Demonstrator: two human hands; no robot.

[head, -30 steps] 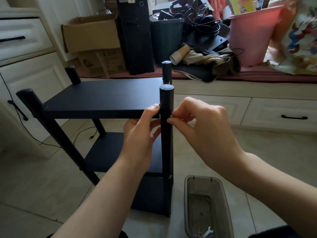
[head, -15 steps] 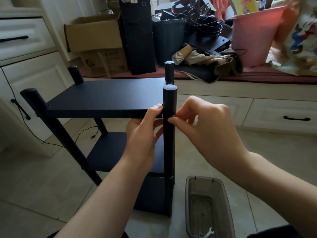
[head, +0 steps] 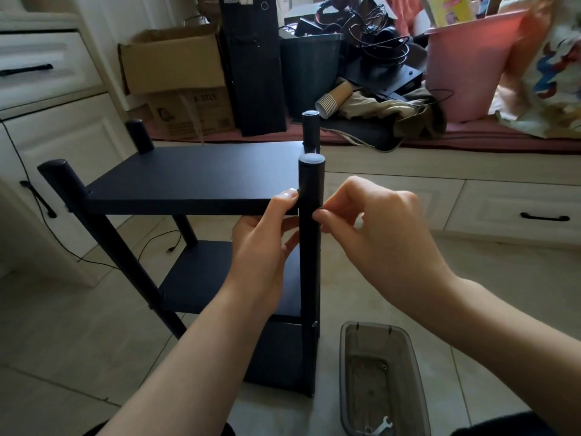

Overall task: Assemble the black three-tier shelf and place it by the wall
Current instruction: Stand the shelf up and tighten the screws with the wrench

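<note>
Shelf [head: 188,177] stands mid frame. My left hand [head: 261,247] holds its top board; my right hand [head: 377,234] pinches at the front pole [head: 309,278].

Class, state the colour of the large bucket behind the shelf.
Pink bucket; the head view, the only one, shows it.
</note>
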